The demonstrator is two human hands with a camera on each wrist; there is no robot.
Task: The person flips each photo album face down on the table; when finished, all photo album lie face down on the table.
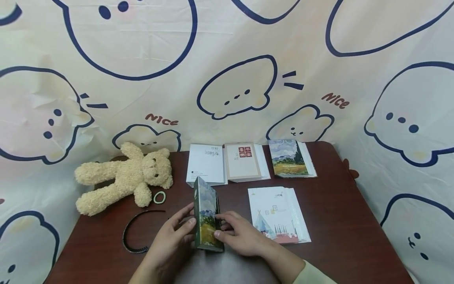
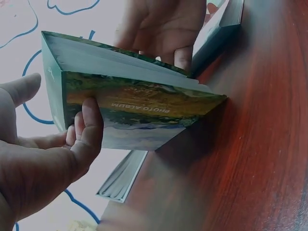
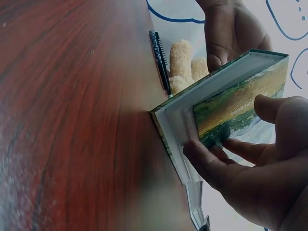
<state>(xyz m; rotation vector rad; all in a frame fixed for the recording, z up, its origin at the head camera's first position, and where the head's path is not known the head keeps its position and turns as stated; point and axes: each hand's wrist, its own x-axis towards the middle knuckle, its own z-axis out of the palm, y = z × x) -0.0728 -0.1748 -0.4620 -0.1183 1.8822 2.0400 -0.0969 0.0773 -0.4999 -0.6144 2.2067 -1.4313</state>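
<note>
A photo album [image 1: 207, 217] with a painted landscape cover stands upright near the front of the table, its spine edge facing the wearer's left. The left hand [image 1: 168, 240] holds it at the spine side, thumb against the cover marked PHOTO ALBUM in the left wrist view. From the other side, the right hand [image 1: 244, 236] pinches the front cover [image 3: 236, 113] between thumb and fingers. Pale page edges [image 2: 120, 65] show between the covers. In the right wrist view, the left palm appears behind the album.
Behind lie a white album [image 1: 205, 163], a beige-covered album [image 1: 242, 161] and another landscape album [image 1: 289, 157]. A white album with a tent picture [image 1: 273, 213] lies to the right. On the left are a teddy bear [image 1: 133, 177], a green ring [image 1: 164, 197] and a black headband [image 1: 124, 232].
</note>
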